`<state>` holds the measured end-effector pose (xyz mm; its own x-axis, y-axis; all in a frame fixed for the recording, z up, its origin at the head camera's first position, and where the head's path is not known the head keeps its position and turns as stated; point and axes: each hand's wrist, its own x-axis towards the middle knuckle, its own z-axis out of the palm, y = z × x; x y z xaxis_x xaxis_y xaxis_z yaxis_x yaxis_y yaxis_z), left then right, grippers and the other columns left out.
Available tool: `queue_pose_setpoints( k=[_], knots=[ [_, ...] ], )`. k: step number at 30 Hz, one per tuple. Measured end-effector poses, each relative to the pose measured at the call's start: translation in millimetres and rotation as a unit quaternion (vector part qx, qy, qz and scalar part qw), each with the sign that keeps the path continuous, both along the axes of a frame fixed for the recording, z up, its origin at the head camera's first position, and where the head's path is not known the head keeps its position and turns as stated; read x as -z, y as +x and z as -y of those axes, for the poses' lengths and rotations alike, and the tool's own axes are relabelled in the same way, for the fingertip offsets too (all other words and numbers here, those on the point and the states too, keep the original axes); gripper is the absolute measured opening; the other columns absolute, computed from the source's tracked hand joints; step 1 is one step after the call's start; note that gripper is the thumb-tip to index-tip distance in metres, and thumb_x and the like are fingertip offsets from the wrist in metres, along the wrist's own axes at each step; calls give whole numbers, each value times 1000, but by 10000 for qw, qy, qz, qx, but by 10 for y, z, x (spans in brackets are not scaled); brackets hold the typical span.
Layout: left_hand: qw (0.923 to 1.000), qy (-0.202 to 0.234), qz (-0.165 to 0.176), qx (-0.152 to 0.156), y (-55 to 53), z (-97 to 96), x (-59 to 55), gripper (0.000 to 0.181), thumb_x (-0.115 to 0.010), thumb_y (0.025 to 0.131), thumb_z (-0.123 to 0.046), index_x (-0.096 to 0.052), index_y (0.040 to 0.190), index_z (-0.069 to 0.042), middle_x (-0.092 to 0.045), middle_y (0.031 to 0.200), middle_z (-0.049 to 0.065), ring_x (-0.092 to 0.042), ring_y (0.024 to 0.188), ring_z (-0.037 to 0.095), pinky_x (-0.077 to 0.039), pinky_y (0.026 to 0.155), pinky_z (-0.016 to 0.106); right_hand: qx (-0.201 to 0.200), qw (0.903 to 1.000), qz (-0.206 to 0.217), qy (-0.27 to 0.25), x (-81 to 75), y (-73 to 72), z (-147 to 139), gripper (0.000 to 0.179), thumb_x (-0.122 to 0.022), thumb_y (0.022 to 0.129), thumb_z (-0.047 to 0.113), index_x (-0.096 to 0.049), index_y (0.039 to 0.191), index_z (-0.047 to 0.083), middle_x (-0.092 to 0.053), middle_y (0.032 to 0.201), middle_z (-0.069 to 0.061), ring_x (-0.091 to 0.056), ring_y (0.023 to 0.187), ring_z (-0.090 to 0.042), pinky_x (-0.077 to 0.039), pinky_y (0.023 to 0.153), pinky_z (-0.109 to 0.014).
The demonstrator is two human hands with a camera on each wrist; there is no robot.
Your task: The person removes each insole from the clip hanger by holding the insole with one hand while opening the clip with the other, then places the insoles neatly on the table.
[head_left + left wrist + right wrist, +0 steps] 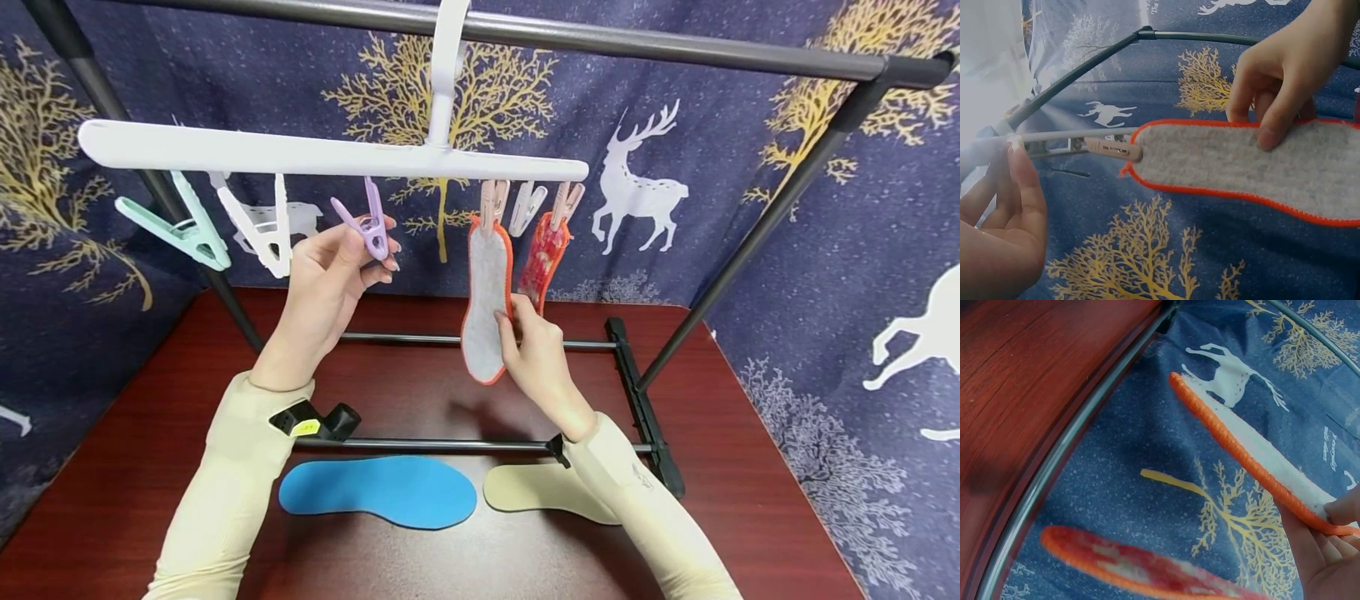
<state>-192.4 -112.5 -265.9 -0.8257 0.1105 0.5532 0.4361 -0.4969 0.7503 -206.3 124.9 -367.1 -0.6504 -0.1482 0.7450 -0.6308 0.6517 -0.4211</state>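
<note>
My left hand holds a purple clothespin just under the bar of a white hanger. A grey insole with orange-red edging hangs from a pale pink clothespin. Lower down, my right hand pinches that insole by its right edge, the thumb lying on the grey face. Behind it a red patterned insole hangs from another pink clothespin. Between the two pink pins is a pale grey-white one.
A mint clothespin and a white one hang at the hanger's left. The hanger hooks over a dark metal rack. On the reddish-brown table lie a blue insole and a beige insole, partly behind my right sleeve.
</note>
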Motion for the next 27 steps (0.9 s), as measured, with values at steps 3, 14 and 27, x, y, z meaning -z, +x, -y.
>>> queue_pose_setpoints(
  k=[3, 14, 27],
  knots=[
    [10000, -28, -12, -12, -34, -1, 33, 30, -75, 79, -35, -74, 91, -8, -68, 95, 6, -63, 75, 13, -53, 65, 18, -22, 10000, 60, 12, -4, 15, -10, 13, -59, 96, 11, -59, 106, 3, -65, 70, -5, -59, 58, -12, -48, 52, -25],
    [9998, -70, 74, 160, -175, 7, 191, 28, -77, 83, -23, -71, 103, -4, -68, 82, 4, -63, 73, 11, -52, 64, 17, -119, 9998, 142, -43, 1, 57, -27, 16, -59, 96, 12, -58, 108, 2, -70, 77, -9, -69, 67, -14, -57, 58, -28],
    [9991, -348, 147, 181, -169, -68, 202, 30, -82, 76, -27, -73, 100, -12, -70, 94, 0, -65, 76, 10, -52, 66, 17, -63, 9999, 143, 1, 8, 69, -41, 14, -59, 96, 11, -59, 107, 3, -67, 74, -7, -67, 64, -14, -55, 56, -28]
  ],
)
